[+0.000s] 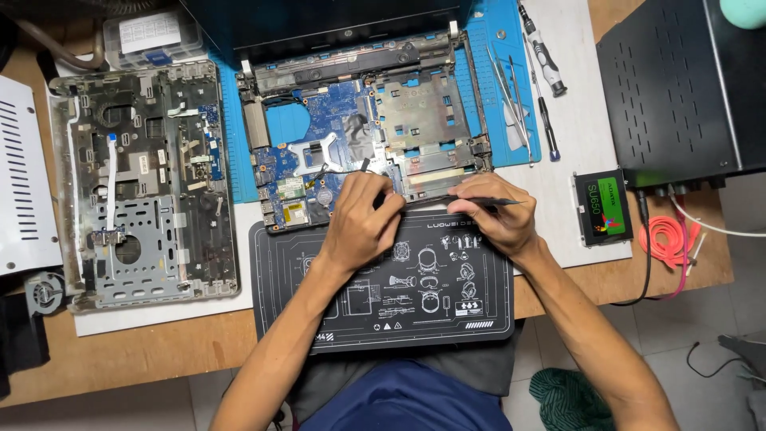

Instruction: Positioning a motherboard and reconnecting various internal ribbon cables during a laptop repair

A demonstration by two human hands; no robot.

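My work surface is a wooden bench (144, 351) carrying a white sheet, a ribbed blue silicone mat (511, 120) and, nearest me, a smooth black printed mat (399, 319), with pale tiled floor visible at 5 o'clock. The opened laptop base (359, 132), a flat metal and plastic frame with a blue circuit board, lies at 12 o'clock from my hands, and its grey perforated palm-rest cover (144, 183) lies at 9 o'clock. My left hand (361, 219) is curled with fingertips pressed on the base's front edge, while my right hand (495, 211) pinches a slim dark tool (487, 201) laid flat along that same edge.
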